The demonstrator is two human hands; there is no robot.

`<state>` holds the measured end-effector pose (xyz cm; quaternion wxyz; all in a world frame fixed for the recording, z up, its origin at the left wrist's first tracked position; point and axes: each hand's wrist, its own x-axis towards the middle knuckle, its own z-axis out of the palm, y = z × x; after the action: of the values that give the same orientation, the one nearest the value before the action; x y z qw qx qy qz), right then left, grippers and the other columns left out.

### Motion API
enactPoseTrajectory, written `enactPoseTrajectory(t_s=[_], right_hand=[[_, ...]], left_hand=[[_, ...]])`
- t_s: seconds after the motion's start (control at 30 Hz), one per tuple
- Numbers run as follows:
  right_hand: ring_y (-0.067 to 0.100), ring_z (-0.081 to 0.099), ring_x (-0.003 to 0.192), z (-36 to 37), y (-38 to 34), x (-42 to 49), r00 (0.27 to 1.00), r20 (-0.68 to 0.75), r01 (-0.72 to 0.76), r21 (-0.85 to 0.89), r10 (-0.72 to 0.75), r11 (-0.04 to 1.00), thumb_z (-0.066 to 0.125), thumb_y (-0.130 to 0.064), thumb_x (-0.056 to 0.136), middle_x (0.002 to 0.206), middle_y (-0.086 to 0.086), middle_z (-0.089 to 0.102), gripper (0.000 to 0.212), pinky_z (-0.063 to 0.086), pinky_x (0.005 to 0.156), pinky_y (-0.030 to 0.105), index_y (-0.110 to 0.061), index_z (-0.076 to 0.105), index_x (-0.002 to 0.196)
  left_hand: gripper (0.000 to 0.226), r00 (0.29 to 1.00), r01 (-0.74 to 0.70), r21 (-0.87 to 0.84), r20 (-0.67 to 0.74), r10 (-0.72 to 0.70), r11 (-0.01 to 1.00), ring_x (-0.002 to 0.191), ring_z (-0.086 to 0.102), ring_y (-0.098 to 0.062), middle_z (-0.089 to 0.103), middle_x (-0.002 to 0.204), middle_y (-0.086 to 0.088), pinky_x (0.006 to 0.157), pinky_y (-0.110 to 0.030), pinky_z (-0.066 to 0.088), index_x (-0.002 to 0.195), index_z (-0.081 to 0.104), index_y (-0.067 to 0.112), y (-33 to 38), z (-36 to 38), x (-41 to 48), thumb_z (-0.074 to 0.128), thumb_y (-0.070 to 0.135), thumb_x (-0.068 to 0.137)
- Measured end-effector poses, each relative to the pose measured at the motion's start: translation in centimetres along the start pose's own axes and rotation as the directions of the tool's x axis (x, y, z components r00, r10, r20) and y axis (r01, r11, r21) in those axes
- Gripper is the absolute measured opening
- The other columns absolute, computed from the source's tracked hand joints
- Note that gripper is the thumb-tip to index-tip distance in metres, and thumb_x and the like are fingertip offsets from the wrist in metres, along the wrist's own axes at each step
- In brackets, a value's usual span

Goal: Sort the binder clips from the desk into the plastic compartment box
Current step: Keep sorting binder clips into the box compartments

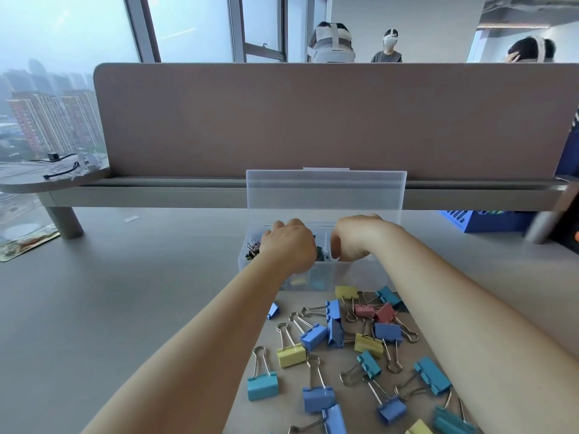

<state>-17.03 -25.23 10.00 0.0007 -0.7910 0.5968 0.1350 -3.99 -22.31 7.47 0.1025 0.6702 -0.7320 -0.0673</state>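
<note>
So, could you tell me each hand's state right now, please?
Left hand: curled over the clear plastic compartment box, cannot tell.
Right hand: curled too, cannot tell.

no text, label or number can be read here. the blue box (488,221) at the far right of the surface carries white lettering on its front, but it is partly hidden and too blurred to make out. the dark blue thing (572,145) at the right edge shows a few white marks, cut off by the frame and illegible. the printed mat (26,243) at the left edge is too blurred to tell whether it bears any words.
</note>
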Motion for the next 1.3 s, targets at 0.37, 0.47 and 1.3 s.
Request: enactPoseTrajectory(t_s=[0.37,0.47,1.3], right_hand=[[0.021,0.043,0.065,0.6,0.2,0.5,0.994,0.04,0.096,0.098,-0.101,0.99,0.048,-0.01,0.091,0.082,0.008,0.058,0.021,0.034,0.056,0.028,-0.009,0.068,0.095],[0.02,0.039,0.063,0.7,0.4,0.1,0.992,0.044,0.113,0.114,-0.119,0.987,0.046,-0.011,0.091,0.079,0.01,0.055,0.02,0.029,0.055,0.027,-0.007,0.065,0.093],[0.008,0.047,0.064,-0.9,1.9,-2.0,0.956,0.041,0.17,0.73,-0.291,0.662,0.062,-0.024,0.091,0.081,-0.006,0.066,0.01,0.044,0.059,0.019,-0.022,0.072,0.095]], left_hand=[[0.042,0.997,-0.077,-0.01,-0.022,0.077,0.997,0.124,0.035,-0.023,0.049,0.137,0.005,0.097,-0.035,0.028,0.123,0.057,0.038,0.0,-0.1,-0.2,0.041,0.018,0.09],[0.039,0.991,-0.122,0.005,-0.056,0.122,0.992,0.122,0.036,-0.022,0.048,0.137,0.011,0.096,-0.034,0.027,0.117,0.06,0.042,0.2,-0.1,-0.4,0.043,0.021,0.09],[0.031,0.992,-0.006,-0.225,-0.124,-0.022,0.974,0.109,0.053,-0.021,0.065,0.114,0.008,0.088,-0.032,0.044,0.091,0.063,0.037,-1.2,-0.7,-1.0,0.043,0.013,0.086]])
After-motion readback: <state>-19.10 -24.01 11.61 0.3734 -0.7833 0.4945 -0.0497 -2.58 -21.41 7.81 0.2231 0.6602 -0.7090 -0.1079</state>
